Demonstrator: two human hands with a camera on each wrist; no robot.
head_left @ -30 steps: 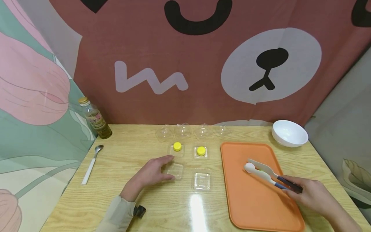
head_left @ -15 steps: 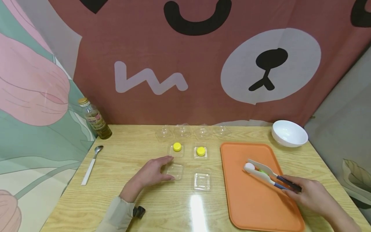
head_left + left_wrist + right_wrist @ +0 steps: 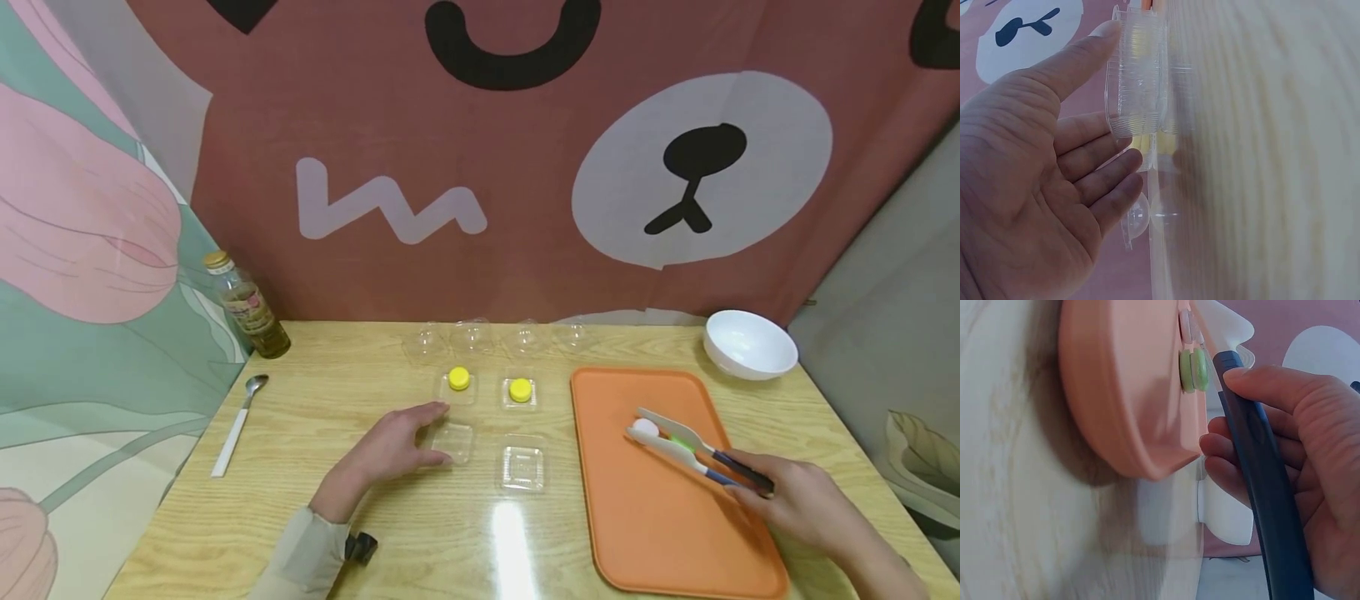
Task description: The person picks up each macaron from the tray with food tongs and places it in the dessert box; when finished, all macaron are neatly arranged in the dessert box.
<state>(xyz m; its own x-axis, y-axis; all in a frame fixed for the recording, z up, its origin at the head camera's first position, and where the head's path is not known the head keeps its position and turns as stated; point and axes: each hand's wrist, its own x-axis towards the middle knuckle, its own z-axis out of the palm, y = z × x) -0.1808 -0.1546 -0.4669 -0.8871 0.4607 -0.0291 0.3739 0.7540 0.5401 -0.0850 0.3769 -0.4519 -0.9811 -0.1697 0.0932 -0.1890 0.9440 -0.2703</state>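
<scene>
My right hand (image 3: 806, 500) grips the dark handles of tongs (image 3: 678, 450) above an orange tray (image 3: 660, 533). Between the tong arms lie a pale pinkish round piece (image 3: 646, 427) and a green one (image 3: 682, 443). In the right wrist view the green piece (image 3: 1194, 370) stands out beside the tray wall, and the thumb lies along the handle. My left hand (image 3: 390, 446) is at a small clear plastic container (image 3: 453, 442), thumb and fingers spread around its left side. In the left wrist view the thumb tip touches the clear container (image 3: 1138, 75); the other fingers are loosely bent.
Two clear containers behind hold yellow round pieces (image 3: 459, 379) (image 3: 520, 390). Another clear container (image 3: 522, 468) sits right of my left hand. Clear domed lids (image 3: 472, 336) line the back edge. A bottle (image 3: 255, 317) and a spoon (image 3: 238, 429) are left; a white bowl (image 3: 750, 344) is back right.
The tongs and right hand have shifted slightly, and the tong tip that overlapped the pale piece now shows in front of it. More of the green piece shows than at first. The left hand has stayed still.
</scene>
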